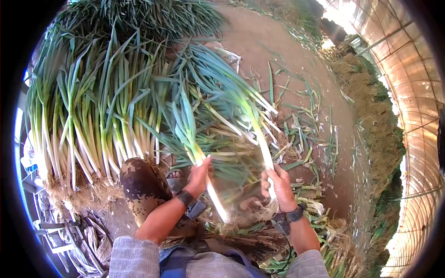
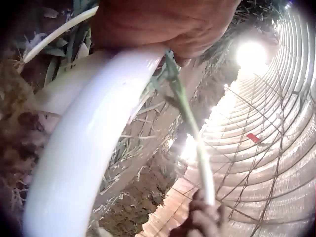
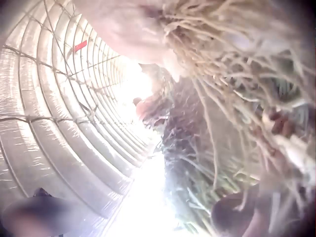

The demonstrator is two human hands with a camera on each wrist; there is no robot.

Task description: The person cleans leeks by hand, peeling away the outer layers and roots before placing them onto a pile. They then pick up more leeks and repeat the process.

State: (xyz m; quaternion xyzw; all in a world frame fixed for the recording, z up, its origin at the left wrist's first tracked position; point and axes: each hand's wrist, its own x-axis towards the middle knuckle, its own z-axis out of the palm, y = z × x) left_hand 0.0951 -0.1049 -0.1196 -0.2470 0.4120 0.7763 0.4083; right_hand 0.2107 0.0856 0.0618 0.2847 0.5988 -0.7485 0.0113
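And there it was, the long, glossy white-stemmed onion with blue-green leaves (image 1: 265, 146), running down towards half past four of the head view, the right hand (image 1: 279, 183) low on it, fingers curled round the white just above its stringy tan roots (image 1: 269, 211)! At seven o'clock the left hand (image 1: 198, 177) gripped a second white-and-green onion stalk (image 1: 216, 202) higher up, fingers wrapped about the stem, root end pointing to five.

How would they handle? Light for their length, by the look; stems firm but likely to bruise or snap if bent hard, skin perhaps slick, leaves floppy and easily torn. The pale stem was the place to hold, never the leaf tips!

Farther out, tall green-and-white onions (image 1: 69, 125) massed at nine to ten; shredded green leaf scraps (image 1: 300, 135) littered brown earth (image 1: 259, 28) at three; beyond, a ribbed, translucent curved wall (image 1: 417, 83).
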